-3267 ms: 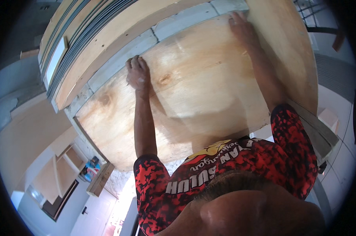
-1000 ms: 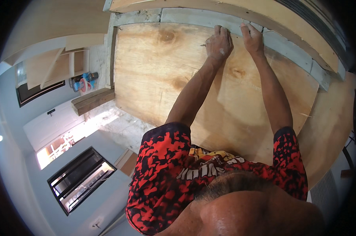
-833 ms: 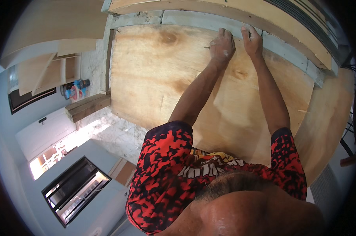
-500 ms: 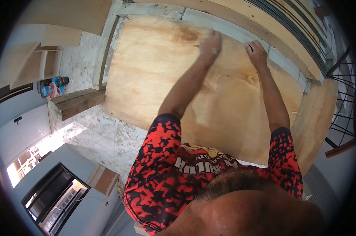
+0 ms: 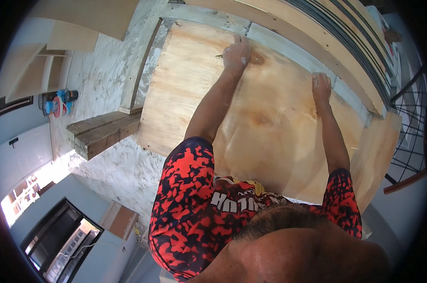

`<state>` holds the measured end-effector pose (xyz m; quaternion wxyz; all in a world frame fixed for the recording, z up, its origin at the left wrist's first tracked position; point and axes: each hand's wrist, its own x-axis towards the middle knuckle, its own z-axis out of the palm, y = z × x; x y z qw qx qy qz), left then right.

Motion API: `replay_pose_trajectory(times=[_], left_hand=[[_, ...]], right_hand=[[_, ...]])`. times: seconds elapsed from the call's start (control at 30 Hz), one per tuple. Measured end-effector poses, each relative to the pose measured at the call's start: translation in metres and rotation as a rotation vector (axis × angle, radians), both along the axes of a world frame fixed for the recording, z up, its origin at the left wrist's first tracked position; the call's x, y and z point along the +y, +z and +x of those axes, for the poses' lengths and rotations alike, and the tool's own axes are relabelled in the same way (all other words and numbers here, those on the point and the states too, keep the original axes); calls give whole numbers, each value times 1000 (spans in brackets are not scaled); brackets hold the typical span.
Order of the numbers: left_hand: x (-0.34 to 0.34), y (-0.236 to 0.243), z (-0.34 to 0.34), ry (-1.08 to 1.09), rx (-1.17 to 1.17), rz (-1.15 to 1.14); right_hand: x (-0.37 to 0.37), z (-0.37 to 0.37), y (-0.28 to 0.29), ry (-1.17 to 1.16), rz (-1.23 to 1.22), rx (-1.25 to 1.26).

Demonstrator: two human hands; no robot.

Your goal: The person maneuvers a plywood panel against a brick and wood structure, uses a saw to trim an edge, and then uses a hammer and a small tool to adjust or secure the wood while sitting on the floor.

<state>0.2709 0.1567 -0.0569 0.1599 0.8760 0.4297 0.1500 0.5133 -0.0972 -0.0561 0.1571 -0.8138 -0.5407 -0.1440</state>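
Note:
A large plywood sheet (image 5: 256, 122) lies in front of me, its far edge along a pale painted wooden frame (image 5: 289, 45). My left hand (image 5: 237, 55) is on the sheet close to that edge, left of a dark knot. Its fingers are bent, and a small dark tip shows beside it; what it holds is not clear. Farther right, my right hand (image 5: 321, 88) lies on the sheet near the same edge, fingers side by side and pointing away from me. Nothing shows in its grasp.
A thick timber post (image 5: 105, 132) juts out left of the sheet. Blue and red tools (image 5: 58, 103) are on the dirty white floor (image 5: 114, 162). Beyond the frame, dark rods (image 5: 336, 40) run along a wooden beam (image 5: 270, 19). A black wire grid (image 5: 411, 127) stands at right.
My left hand has slid left across the sheet, past the knot. The right hand has shifted slightly right and turned its fingers away from me. The whole view has swung a little.

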Motion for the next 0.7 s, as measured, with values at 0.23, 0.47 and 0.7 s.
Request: replay_pose_trajectory(times=[0.23, 0.47, 0.7], left_hand=[[2, 19, -7, -41, 23, -101], [121, 18, -83, 338, -323, 147], [212, 7, -152, 234, -537, -605]], right_hand=[[2, 2, 1, 75, 36, 14], [-2, 2, 1, 11, 31, 39], [5, 0, 4, 35, 95, 54]])
